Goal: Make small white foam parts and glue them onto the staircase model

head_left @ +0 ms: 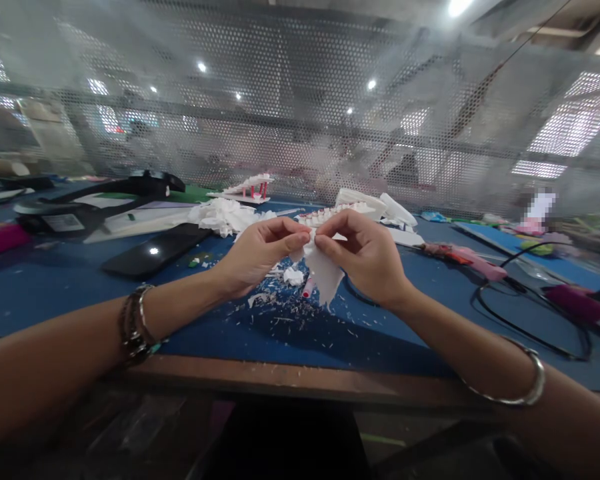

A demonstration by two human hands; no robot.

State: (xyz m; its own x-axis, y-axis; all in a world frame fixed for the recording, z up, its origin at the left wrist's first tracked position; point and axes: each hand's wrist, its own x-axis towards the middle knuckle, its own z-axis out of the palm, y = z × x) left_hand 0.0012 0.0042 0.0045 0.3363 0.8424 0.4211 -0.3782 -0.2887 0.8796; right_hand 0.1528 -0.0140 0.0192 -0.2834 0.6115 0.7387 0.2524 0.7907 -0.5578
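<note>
Both hands meet above the blue work mat (55,287). My left hand (257,253) pinches the top of a thin white sheet piece (325,273) between thumb and fingers. My right hand (367,257) pinches the same white piece from the other side, and the piece hangs down below the fingers. Under the hands lie white scraps and shavings (285,300) and a small pink-and-white stick (309,287). Behind the hands stands a white comb-like model part (330,213).
A black phone (155,250) lies at left with a black tool (100,200) behind it. A pile of white scraps (220,217), a white-and-red model (250,188), a pink knife (465,259) and a black cable (530,300) lie around. A perforated screen (300,100) stands behind.
</note>
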